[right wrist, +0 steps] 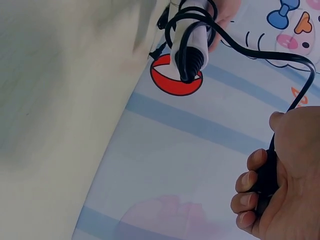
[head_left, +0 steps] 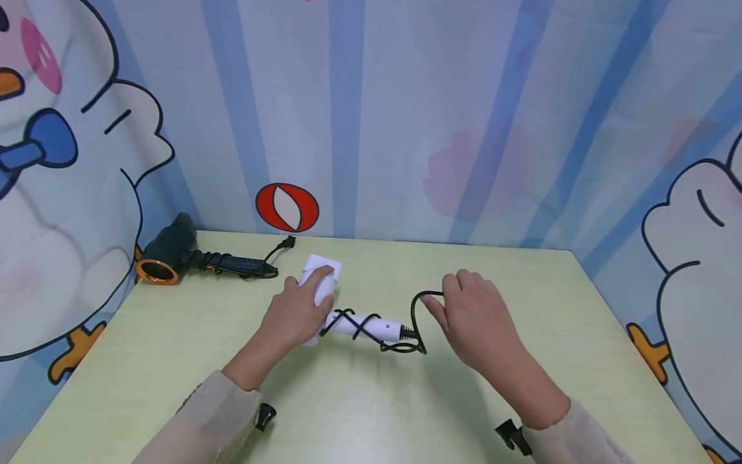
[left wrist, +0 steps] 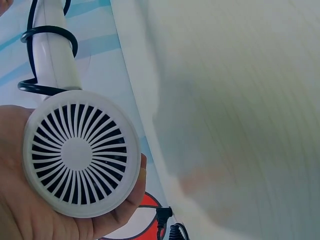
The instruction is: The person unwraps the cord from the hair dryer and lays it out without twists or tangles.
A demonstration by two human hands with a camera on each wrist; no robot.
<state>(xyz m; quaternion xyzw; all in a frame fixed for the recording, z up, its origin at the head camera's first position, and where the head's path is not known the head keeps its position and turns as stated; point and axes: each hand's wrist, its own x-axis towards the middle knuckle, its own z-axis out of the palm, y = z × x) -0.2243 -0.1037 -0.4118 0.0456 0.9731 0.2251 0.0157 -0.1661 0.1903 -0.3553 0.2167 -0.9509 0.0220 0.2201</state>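
Note:
A white hair dryer (head_left: 379,328) is held above the table by my left hand (head_left: 294,310), whose fingers and thumb curl round its head. In the left wrist view its round slotted air inlet (left wrist: 77,153) faces the camera. A black cord (right wrist: 250,51) crosses in loops round the handle and runs out to my right hand (head_left: 478,322). In the right wrist view that hand grips the black end of the cord (right wrist: 266,175), probably its plug, mostly hidden by the curled fingers. A short stretch of cord arcs between handle and right hand.
A dark hair dryer (head_left: 168,250) with an orange ring lies at the table's back left, its cord wound round the handle and its plug (head_left: 286,242) sticking out. Behind the pale wooden table (head_left: 371,412) hangs a blue striped cloth (head_left: 394,116) with cartoon figures.

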